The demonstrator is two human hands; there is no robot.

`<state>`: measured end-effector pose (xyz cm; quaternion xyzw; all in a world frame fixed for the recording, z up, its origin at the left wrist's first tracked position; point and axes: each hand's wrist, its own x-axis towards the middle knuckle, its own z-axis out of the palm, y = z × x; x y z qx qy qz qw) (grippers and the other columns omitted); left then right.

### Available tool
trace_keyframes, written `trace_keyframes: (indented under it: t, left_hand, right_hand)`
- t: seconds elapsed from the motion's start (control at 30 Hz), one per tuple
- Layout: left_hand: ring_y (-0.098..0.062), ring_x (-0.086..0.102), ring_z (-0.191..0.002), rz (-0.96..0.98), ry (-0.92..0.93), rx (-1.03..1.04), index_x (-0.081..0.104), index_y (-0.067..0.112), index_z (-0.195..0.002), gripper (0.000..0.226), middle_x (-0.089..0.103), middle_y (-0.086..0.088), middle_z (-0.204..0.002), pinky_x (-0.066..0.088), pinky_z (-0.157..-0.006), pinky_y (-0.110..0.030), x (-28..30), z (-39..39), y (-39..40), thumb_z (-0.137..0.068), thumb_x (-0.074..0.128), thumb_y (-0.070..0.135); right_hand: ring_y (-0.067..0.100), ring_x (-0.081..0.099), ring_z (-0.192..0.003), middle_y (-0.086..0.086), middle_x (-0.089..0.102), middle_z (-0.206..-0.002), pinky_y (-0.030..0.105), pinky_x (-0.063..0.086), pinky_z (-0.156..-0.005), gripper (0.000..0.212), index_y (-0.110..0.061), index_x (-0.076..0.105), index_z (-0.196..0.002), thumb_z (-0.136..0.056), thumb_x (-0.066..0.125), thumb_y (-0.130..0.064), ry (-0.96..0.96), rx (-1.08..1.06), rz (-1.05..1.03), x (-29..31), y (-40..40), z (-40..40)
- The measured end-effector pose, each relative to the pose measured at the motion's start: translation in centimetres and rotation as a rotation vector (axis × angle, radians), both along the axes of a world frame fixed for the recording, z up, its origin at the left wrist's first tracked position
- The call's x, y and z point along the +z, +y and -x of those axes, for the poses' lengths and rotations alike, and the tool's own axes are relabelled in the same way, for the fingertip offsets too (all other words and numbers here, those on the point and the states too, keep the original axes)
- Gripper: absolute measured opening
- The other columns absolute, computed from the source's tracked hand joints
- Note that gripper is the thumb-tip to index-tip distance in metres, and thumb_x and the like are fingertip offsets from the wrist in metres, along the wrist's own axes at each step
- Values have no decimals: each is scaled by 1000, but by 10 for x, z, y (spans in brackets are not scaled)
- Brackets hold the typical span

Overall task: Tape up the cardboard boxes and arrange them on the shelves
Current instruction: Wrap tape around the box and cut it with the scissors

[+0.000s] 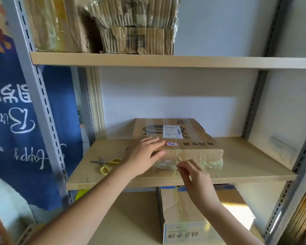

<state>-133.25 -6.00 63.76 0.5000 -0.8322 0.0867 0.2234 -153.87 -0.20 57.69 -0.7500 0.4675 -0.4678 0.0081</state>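
Observation:
A flat cardboard box point(193, 140) with a white label and clear tape over its top lies on the middle shelf point(251, 160). My left hand point(145, 154) rests flat on the box's near left corner, fingers straight. My right hand point(193, 175) is at the box's front face, with thumb and fingers pinching the clear tape point(175, 161) that runs down over the front edge. A second taped cardboard box point(184, 214) lies on the shelf below, partly hidden by my right forearm.
Yellow-handled scissors point(107, 163) lie on the middle shelf left of the box. Bundles of flattened cardboard point(131, 27) fill the top shelf. Grey slotted uprights point(41, 96) frame the shelves. A blue banner point(12, 121) hangs at the left.

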Motion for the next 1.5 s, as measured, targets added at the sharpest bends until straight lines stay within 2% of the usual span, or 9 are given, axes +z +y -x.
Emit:
trace_keyframes:
  t: [0.2, 0.37, 0.57, 0.67, 0.87, 0.93, 1.03, 1.27, 1.5]
  left_hand:
    - [-10, 42, -133, 257, 216, -55, 57, 25, -137, 39, 47, 8, -146, 33, -112, -28, -45, -62, 41, -99, 45, 26]
    - [-14, 53, -113, 378, 462, 286, 68, 18, -120, 37, 57, 4, -125, 45, -97, -34, -83, -117, 71, -93, 43, 17]
    - [-22, 58, -93, 271, 832, 650, 65, 18, -106, 24, 56, 4, -98, 47, -76, -31, -116, -165, 92, -93, 52, 3]
    - [-21, 62, -84, 81, 947, 730, 59, 19, -106, 16, 65, -1, -92, 43, -66, -27, -121, -173, 99, -97, 49, 10]
    - [-15, 60, -81, -236, 1163, 806, 58, 15, -101, 13, 64, 6, -82, 39, -59, -18, -110, -167, 104, -97, 53, 26]
    - [-9, 56, -81, -372, 1232, 761, 59, 15, -103, 14, 61, 6, -87, 39, -62, -18, -105, -164, 104, -95, 55, 26]
    - [-7, 54, -80, -518, 1276, 714, 60, 20, -106, 15, 60, 2, -94, 42, -67, -23, -100, -161, 102, -94, 56, 29]
    - [4, 56, -37, -603, 1405, 610, 60, 17, -88, 17, 66, 13, -51, 42, -41, -7, -85, -155, 109, -101, 50, 22]
    - [-11, 60, -41, -656, 1330, 686, 67, 11, -100, 22, 70, 0, -62, 52, -55, -20, -65, -163, 109, -96, 53, 27]
  right_hand:
    - [6, 56, -72, -14, 56, -83, 22, 46, -65, 16, -25, 61, -85, -96, 58, -36, 251, 203, -268, -37, 1, -27]
    - [24, 61, -82, -2, 55, -79, 32, 40, -69, 72, -21, 48, -78, -80, 0, -76, 757, 209, -408, -66, 5, -66]
    - [21, 55, -111, -6, 48, -116, 29, 39, -90, 18, -24, 52, -115, -99, 46, -30, 728, 349, -582, -99, 7, -108]
    - [16, 44, -126, -7, 38, -135, 29, 15, -116, 59, -27, 36, -143, -91, 63, -35, 760, 411, -655, -101, 6, -124]
    - [29, 63, -95, 3, 67, -100, 32, 37, -67, 45, -19, 61, -99, -101, 33, -55, 825, 198, -511, -74, 6, -172]
    - [25, 58, -109, -2, 59, -117, 31, 41, -74, 19, -25, 57, -112, -100, 47, -36, 815, 247, -510, -71, 3, -179]
    - [22, 37, -131, -5, 33, -145, 35, 43, -99, 61, -33, 35, -146, -91, 62, -26, 953, 382, -548, -76, -6, -182]
    - [15, 63, -94, -8, 66, -108, 29, 47, -74, 38, -28, 64, -111, -99, 39, -53, 679, 277, -321, -50, 5, -206]
    - [14, 53, -57, -4, 61, -71, 28, 42, -52, 35, -22, 62, -78, -98, 44, -44, 283, 172, -378, -24, 9, -230]
